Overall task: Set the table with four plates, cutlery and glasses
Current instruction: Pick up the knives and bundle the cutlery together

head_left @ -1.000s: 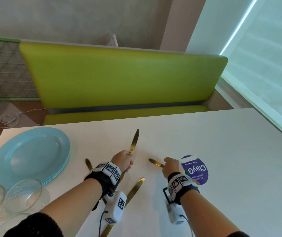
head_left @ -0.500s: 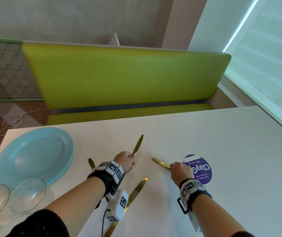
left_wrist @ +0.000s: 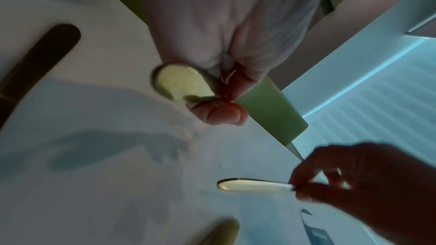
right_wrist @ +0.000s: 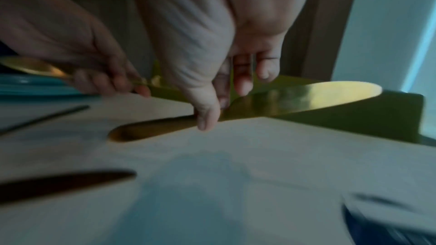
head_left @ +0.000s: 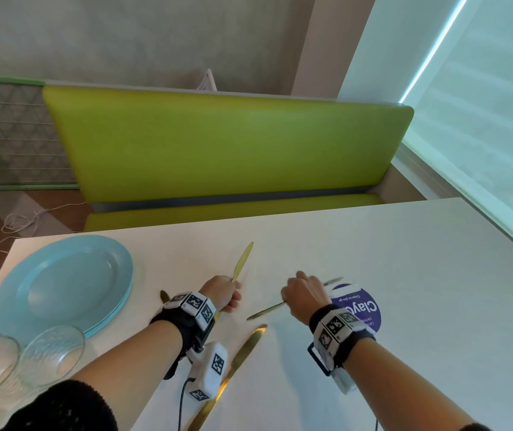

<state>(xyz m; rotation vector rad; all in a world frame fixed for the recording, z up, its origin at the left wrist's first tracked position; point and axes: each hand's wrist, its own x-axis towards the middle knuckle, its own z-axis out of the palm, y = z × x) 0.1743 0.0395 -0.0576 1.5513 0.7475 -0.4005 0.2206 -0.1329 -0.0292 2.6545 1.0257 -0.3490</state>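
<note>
- White table [head_left: 373,259] by the green bench [head_left: 217,144] is holding everything.
- Left hand [head_left: 222,292] is gripping a gold knife [head_left: 242,262], blade pointing away from the plate stack [head_left: 62,284].
- Right hand [head_left: 306,298] is pinching another gold knife [head_left: 266,311] farther from the stack, lying crosswise, so it's probably nearer the bare side.

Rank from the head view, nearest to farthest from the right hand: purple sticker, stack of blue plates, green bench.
From the right hand:
1. purple sticker, on the table just right of the hand.
2. stack of blue plates, at the table's left end.
3. green bench, beyond the table's far edge.
</note>
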